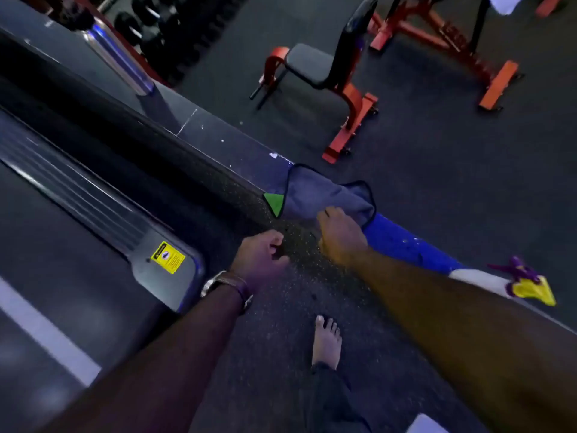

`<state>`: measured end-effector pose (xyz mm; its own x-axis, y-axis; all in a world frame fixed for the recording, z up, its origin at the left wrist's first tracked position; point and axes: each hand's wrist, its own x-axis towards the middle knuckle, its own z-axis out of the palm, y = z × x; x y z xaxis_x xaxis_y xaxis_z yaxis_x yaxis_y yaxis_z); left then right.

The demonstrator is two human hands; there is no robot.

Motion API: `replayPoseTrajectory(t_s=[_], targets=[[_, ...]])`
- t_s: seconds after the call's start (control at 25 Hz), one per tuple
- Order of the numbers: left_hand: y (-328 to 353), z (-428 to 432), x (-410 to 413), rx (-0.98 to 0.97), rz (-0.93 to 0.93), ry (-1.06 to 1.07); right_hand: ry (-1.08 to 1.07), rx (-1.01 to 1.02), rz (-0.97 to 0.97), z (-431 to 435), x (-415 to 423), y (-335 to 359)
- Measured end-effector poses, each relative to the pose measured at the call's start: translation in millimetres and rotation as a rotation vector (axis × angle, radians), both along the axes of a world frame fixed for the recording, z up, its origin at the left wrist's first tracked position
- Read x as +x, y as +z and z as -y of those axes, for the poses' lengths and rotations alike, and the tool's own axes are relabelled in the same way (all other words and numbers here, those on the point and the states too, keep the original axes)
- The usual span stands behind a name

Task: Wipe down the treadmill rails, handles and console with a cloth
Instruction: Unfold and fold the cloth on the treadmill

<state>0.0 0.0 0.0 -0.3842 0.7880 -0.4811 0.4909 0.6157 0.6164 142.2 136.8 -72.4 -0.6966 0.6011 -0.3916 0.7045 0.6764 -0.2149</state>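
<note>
A grey cloth (pixel 315 198) with dark trim and a green corner tag lies draped over a low ledge that runs diagonally across the floor. My right hand (pixel 340 235) grips the cloth's near edge. My left hand (pixel 260 260), a watch on its wrist, hovers beside it with loosely curled fingers and holds nothing. The treadmill (pixel 93 195) fills the left side, with its ribbed side rail, a rear end cap bearing a yellow warning sticker (pixel 168 257), and the dark belt (pixel 40 276).
The ledge (pixel 218 142) turns blue (pixel 406 242) past the cloth. A yellow and purple object (pixel 527 282) lies on it at right. Red-framed weight benches (pixel 327 67) stand on the dark floor beyond. Dumbbells (pixel 150 23) sit at top left. My bare foot (pixel 326 342) is below.
</note>
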Motion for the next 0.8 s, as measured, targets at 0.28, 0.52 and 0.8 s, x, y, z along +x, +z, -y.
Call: replayPoseTrajectory(t_s=[0.28, 0.52, 0.8], targets=[[-104, -10, -5, -0.006, 0.044, 0.115, 0.090, 0.167, 0.056, -35, -26, -114], [-107, -16, -5, -0.003, 0.080, 0.199, -0.115, 0.086, -0.076, -46, -39, -102], [33, -11, -32, 0.105, 0.188, 0.420, -0.256, -0.538, -0.606, 7, -63, 96]])
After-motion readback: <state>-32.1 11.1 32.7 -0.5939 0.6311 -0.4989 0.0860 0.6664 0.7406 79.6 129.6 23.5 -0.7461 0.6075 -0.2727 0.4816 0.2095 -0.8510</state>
